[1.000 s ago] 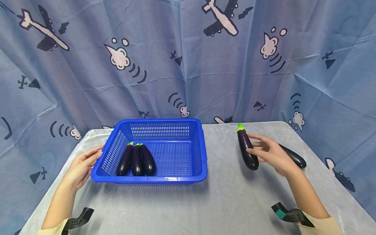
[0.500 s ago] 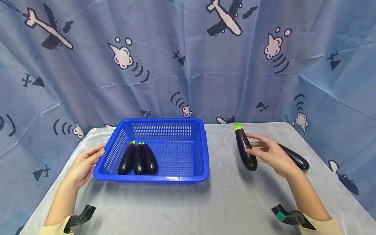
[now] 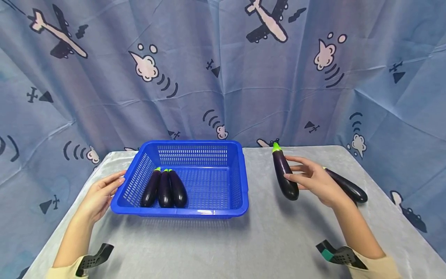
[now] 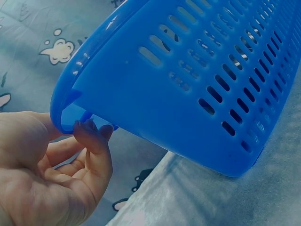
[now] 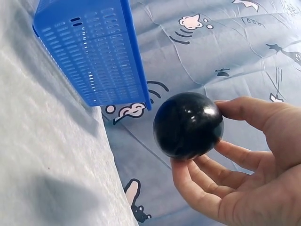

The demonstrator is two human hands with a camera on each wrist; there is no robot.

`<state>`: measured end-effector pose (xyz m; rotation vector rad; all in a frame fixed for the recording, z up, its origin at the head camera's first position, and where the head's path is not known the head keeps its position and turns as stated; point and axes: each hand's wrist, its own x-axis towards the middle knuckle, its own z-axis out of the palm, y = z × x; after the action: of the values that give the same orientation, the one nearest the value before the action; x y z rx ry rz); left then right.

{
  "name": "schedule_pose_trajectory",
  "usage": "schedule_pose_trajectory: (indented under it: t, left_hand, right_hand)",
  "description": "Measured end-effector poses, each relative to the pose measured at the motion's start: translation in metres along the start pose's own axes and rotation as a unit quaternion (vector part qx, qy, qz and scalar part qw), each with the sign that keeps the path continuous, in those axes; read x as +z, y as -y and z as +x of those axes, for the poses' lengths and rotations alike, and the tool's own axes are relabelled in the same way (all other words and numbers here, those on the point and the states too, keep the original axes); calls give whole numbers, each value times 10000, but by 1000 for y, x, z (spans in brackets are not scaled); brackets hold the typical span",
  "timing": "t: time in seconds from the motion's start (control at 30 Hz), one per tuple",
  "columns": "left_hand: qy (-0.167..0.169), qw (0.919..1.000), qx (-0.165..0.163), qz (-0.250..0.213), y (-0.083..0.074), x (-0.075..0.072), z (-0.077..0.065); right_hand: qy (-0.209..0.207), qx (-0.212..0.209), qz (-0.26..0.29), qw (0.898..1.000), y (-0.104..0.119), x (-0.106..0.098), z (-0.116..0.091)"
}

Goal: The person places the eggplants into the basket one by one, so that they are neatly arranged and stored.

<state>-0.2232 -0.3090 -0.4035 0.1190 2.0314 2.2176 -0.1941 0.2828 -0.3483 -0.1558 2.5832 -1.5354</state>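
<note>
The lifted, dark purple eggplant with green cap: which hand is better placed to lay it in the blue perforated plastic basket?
The right hand, most likely: it holds this eggplant, to the right of the basket. The left hand grips the basket's left end, and would probably have to let go.

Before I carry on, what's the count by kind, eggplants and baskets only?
Blue basket: 1
Eggplants: 5 (3 in the basket, 1 in the right hand, 1 on the table)
Total: 6
</note>
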Motion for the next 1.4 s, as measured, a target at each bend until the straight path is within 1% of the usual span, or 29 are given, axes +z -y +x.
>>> schedule_pose_trajectory:
  t: [0.2, 0.7, 0.93, 1.2, 1.4]
  left_hand:
    - [4, 10000, -25, -35, 0, -1, 0]
    - [-78, 9999, -135, -34, -2, -1, -1]
    - [-83, 9999, -123, -15, -1, 0, -1]
    - [-45, 9999, -89, -57, -1, 0, 0]
    - [1, 10000, -68, -74, -1, 0, 0]
  right_hand:
    - [29, -37, -72, 10000, 6, 5, 3]
    - [79, -18, 47, 10000, 24, 20, 14]
    - [182, -142, 136, 9996, 30, 26, 20]
    - [265, -293, 118, 9991, 44, 33, 26]
    - [343, -281, 225, 9988, 57, 41, 31]
